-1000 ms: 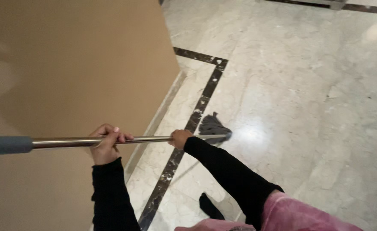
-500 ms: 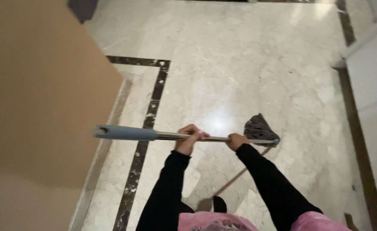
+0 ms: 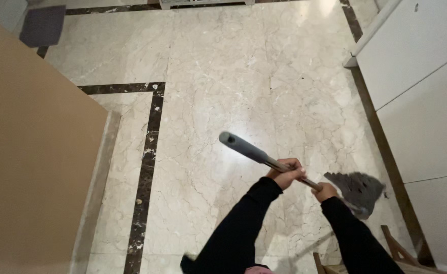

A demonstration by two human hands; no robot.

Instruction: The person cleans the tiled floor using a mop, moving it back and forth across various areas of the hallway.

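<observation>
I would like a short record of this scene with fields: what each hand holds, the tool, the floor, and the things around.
left hand: closed on the mop handle, upper grip
right hand: closed on the handle, nearer the mop head
mop handle: metal, grey end sleeve, tilted
mop head: dark grey, on the floor
floor: pale marble, dark border strip
left side: tan wall
right side: white cabinet

Both hands [image 3: 304, 182] clenched, arms outstretched

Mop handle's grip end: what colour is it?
Grey-blue, on the mop handle above the left hand; the bare shaft below is metallic. Head view.
</observation>
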